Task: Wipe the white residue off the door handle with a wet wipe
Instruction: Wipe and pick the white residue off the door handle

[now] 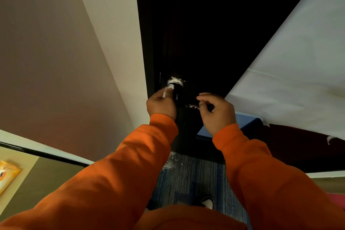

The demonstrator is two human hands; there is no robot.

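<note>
A dark door handle [180,97] sits on a dark door [205,33]. White residue [175,81] coats the round base at its top, and more white specks lie along the lever [191,106]. My left hand [161,103] pinches a small white wet wipe [169,88] and presses it against the left side of the residue. My right hand [217,110] has its fingers curled around the lever's right end. Both arms wear orange sleeves.
A beige wall [65,61] stands left of the door, and a white sheet [289,71] hangs at the right. An orange wipe packet [5,175] lies on a surface at the far left. White powder [171,162] dots the blue carpet below the door.
</note>
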